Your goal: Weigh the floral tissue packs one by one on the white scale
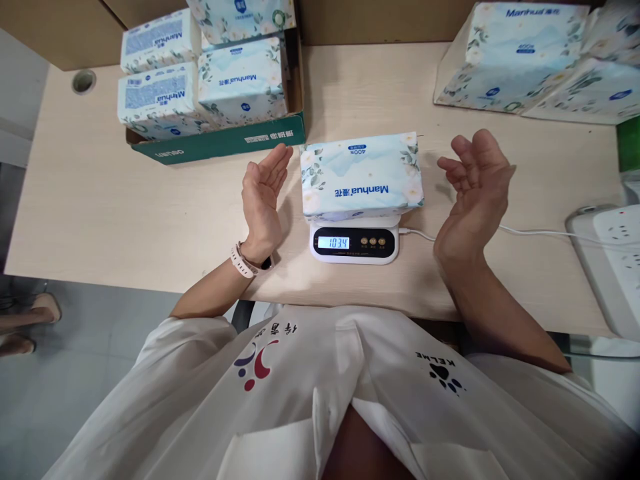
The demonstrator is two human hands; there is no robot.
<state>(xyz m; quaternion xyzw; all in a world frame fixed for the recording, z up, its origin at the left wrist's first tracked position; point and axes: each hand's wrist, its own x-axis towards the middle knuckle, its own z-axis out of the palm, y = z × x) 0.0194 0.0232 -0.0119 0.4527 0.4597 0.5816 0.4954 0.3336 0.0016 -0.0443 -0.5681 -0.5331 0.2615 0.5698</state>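
Note:
A pale blue and white pack of tissues (363, 170) with a floral print lies on a small white digital scale (355, 259). The scale's lit display reads 103.4, and the pack hides its weighing plate. To the left of the pack, my left hand (265, 200) is held apart from it, fingers stretched and palm turned inward; a pink-banded watch is on that wrist. On the other side, my right hand (473, 193) is raised with the palm facing the pack and the fingers loosely curved. Neither hand touches the pack or holds anything.
A green cardboard box (215, 143) with several tissue packs stands at the back left. More tissue packs (510, 60) are stacked back right. A white cable (540, 231) runs from the scale toward a power strip (620, 247). A cable hole (83, 82) pierces the desk; someone's feet (46, 308) show at left.

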